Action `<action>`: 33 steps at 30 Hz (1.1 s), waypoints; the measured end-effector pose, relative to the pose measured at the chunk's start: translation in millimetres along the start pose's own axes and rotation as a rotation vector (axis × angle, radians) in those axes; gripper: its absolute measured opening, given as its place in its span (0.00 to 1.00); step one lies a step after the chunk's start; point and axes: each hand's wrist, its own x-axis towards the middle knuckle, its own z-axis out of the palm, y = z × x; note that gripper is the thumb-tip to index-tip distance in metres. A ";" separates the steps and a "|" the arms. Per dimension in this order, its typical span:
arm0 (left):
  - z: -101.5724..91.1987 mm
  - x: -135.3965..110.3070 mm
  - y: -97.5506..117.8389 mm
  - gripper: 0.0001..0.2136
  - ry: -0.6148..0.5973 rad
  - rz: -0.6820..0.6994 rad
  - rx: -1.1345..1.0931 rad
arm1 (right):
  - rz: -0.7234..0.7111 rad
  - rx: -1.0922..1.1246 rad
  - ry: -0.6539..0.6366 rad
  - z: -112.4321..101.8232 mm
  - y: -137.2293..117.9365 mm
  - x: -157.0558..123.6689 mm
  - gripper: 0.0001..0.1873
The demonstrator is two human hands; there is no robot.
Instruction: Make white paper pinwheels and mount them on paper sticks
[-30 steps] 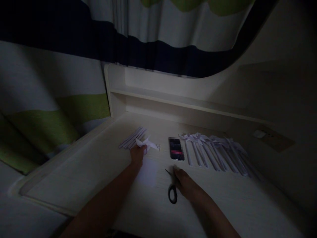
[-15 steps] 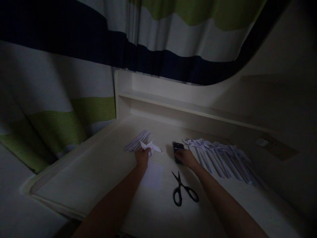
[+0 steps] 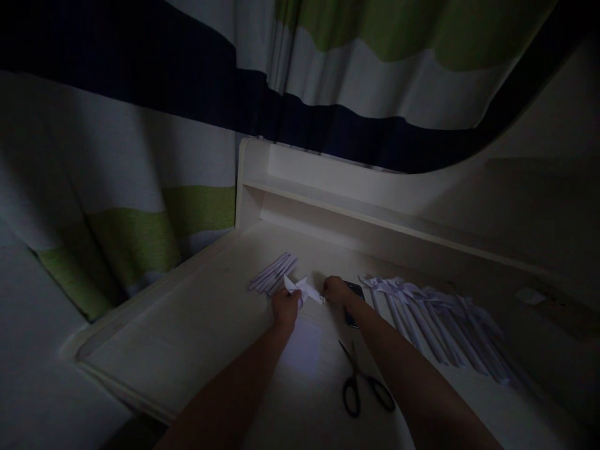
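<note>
My left hand (image 3: 285, 306) grips a white folded-paper pinwheel (image 3: 305, 289) between thumb and fingers, its pointed blades spreading up and to the right. Just right of it, my right hand (image 3: 334, 289) is closed, fingertips down at the desk where some tiny white pieces lie. Whether the fingers hold one of them is too small and dark to tell. Under the right wrist lies a phone (image 3: 356, 289), partly covered. Rolled paper sticks (image 3: 272, 273) are bunched behind the left hand. A square white sheet (image 3: 302, 347) lies nearer me.
Black-handled scissors (image 3: 355, 369) lie half open near my right forearm. To the right, several paper pinwheels on sticks (image 3: 422, 312) form a row. A raised shelf (image 3: 337, 203) runs along the desk's back, with a striped curtain (image 3: 197, 206) behind and left. The light is dim.
My right hand has left the phone and moved left to the tiny white pieces. My left hand still holds the pinwheel. The whole view has shifted slightly.
</note>
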 end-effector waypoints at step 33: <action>26.0 -90.9 12.1 0.09 -0.534 -0.105 -0.069 | -0.419 0.341 0.830 33.4 6.9 -176.0 0.04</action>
